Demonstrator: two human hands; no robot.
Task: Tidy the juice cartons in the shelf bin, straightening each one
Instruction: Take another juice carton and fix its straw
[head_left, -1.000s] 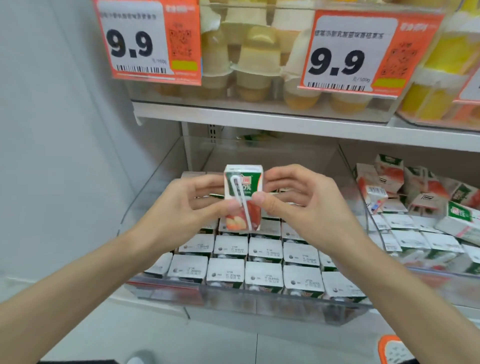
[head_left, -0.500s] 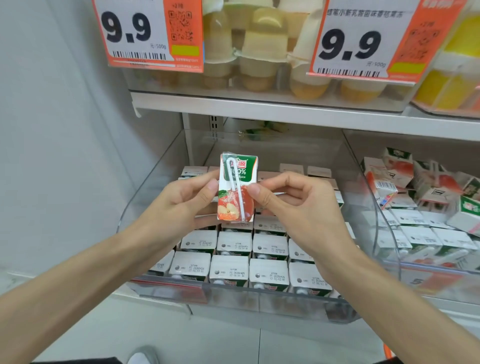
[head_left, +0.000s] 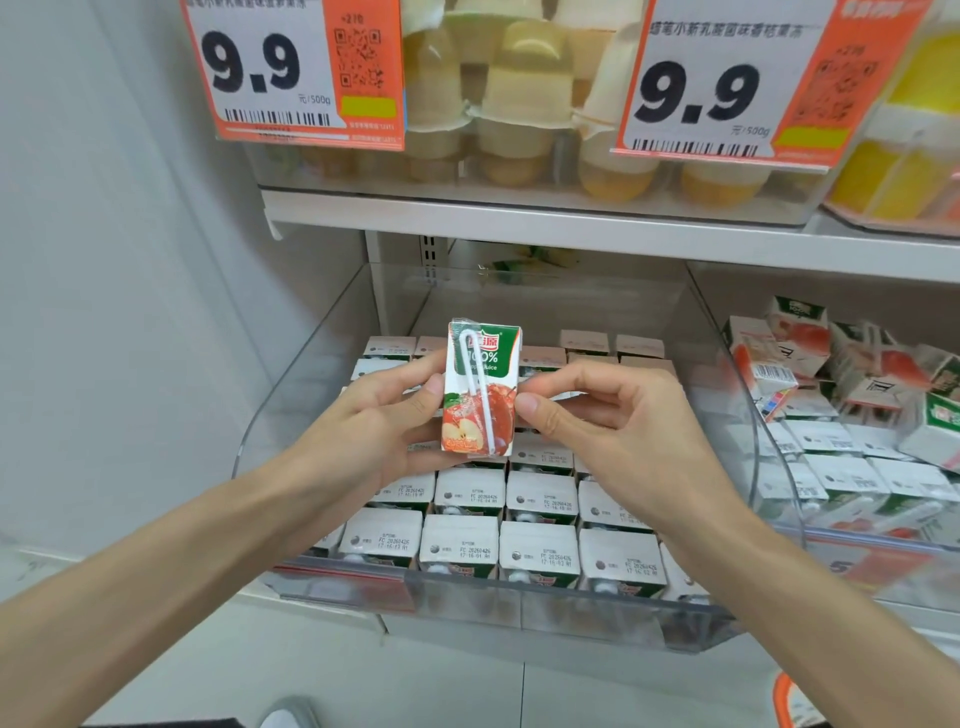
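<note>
Head view is showing both hands raised in front of a clear shelf bin (head_left: 545, 608), sharing one small juice carton (head_left: 467, 415) between them. The left hand (head_left: 384, 423) is gripping the carton's left edge, its thumb lying on the printed front and its fingers curling behind. The right hand (head_left: 618, 426) is pinching the right edge between thumb and bent forefinger, with the other fingers curling loosely alongside. The carton is standing upright in the air with its apple picture facing the camera and a white straw (head_left: 488, 415) running down its front. It is touching nothing but the two hands.

Beneath and behind the hands, rows of cartons (head_left: 540, 551) are standing packed side by side in the bin, their white date-stamped tops turned upward. The hands and the held carton are covering the middle rows, so how those cartons are sitting cannot be told.

To the right of the right hand, past the bin's curved clear wall, a neighbouring bin (head_left: 878, 545) is holding similar cartons, and the jumbled cartons (head_left: 800, 364) at its back are lying tipped at odd angles. Above the hands, a white shelf board (head_left: 519, 218) is carrying pale jelly cups (head_left: 509, 119) in a clear tray, and two orange price tags (head_left: 291, 73) reading 9.9 are hanging at its front. Left of the left forearm, a plain grey wall (head_left: 130, 260) is running back toward the shelving.
</note>
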